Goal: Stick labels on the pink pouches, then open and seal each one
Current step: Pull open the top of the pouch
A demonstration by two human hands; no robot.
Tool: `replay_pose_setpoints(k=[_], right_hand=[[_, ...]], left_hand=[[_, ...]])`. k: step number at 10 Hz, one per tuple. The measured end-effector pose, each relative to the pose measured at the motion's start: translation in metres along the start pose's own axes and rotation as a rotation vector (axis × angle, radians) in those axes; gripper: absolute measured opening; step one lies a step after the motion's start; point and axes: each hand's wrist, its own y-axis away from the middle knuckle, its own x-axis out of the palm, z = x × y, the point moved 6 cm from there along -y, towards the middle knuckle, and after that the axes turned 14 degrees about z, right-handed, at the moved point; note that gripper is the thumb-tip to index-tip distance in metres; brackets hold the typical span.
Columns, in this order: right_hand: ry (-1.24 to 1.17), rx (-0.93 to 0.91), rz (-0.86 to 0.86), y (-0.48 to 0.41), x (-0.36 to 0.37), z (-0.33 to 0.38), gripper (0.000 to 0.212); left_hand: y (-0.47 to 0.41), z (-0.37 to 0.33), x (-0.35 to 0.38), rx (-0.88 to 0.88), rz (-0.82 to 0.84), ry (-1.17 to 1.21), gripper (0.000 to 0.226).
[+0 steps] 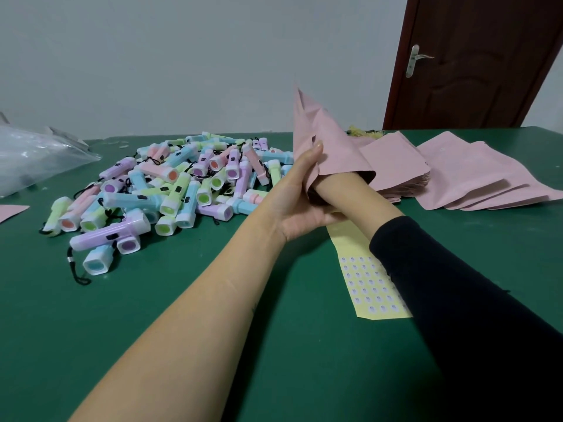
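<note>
Near edge of the green worktop [182, 345] is bare; both forearms cross it. Yellow label sheet [365, 281] lies flat under the right arm's black sleeve [457, 315], its right side covered; print on the labels is too small to read. Left hand [300, 202] is open-palmed, fingers straight up along the side of a pink pouch [332, 147], thumb side under the right wrist. Right hand is hidden: pushed inside the pouch mouth up to the wrist, so I cannot tell its grip. The pouch is held upright above the worktop centre, top crumpled. Left: pile of pastel mini flashlights [170, 190], free worktop in front. Right: fanned stack of flat pink pouches [457, 175], reaching the frame's edge. Far left, clear plastic bag [36, 159], cut off. Brown door [475, 62] behind.
</note>
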Motion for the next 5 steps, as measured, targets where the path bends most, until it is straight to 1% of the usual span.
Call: replay_pose_setpoints(k=[1, 2, 3, 4, 5], right_hand=[[-1.114, -0.603, -0.301, -0.016, 0.008, -0.005, 0.027], [-2.165, -1.031, -1.046, 0.008, 0.017, -0.083, 0.017], [-2.259, -0.980, -1.452, 0.021, 0.019, -0.096, 0.029], [-2.424, -0.903, -1.349, 0.014, 0.012, -0.089, 0.030], [-2.050, -1.156, -0.997, 0.004, -0.018, -0.050, 0.046]], left_hand=[[0.006, -0.012, -0.003, 0.066, -0.064, 0.000, 0.054], [0.017, -0.037, -0.013, 0.195, -0.103, 0.038, 0.033], [0.036, -0.065, -0.028, 0.334, -0.089, 0.158, 0.053], [0.055, -0.079, -0.049, 0.473, -0.146, 0.345, 0.066], [0.065, -0.077, -0.053, 0.506, -0.141, 0.413, 0.072]])
